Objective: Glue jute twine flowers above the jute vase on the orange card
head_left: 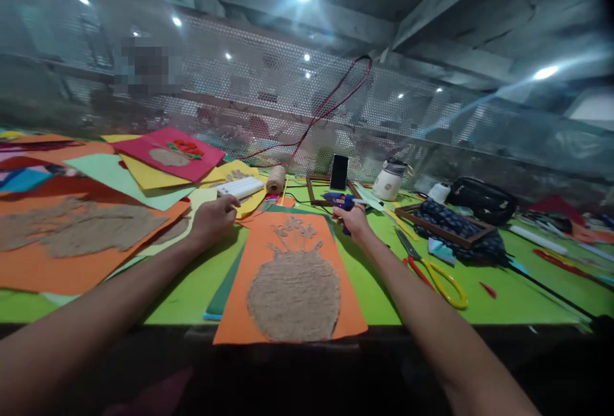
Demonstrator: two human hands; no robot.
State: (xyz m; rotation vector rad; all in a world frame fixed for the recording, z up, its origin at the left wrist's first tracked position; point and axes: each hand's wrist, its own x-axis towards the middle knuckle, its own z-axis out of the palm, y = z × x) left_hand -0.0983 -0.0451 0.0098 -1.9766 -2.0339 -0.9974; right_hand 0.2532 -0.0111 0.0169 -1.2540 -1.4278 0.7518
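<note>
An orange sheet point(235, 301) lies in front of me at the table's front edge, bearing a brown twine-textured pot point(295, 294) with small twine flowers point(295, 230) above it. My right hand point(352, 219) is closed around a blue glue gun point(341, 198) beyond the sheet's upper right corner. Beside the upper left corner is my left hand point(217, 216), its fingers pinched together near a white power strip point(242, 187); whatever they hold is too small to make out. A twine spool point(275, 180) stands between the hands, farther back.
Coloured sheets with twine shapes, one of them magenta point(192, 163), are piled at left. Scissors point(444, 281), a wooden frame point(460, 233), dark patterned cloth and a black bag point(482, 198) lie at right. A phone point(339, 171) and white bottle point(388, 180) stand behind.
</note>
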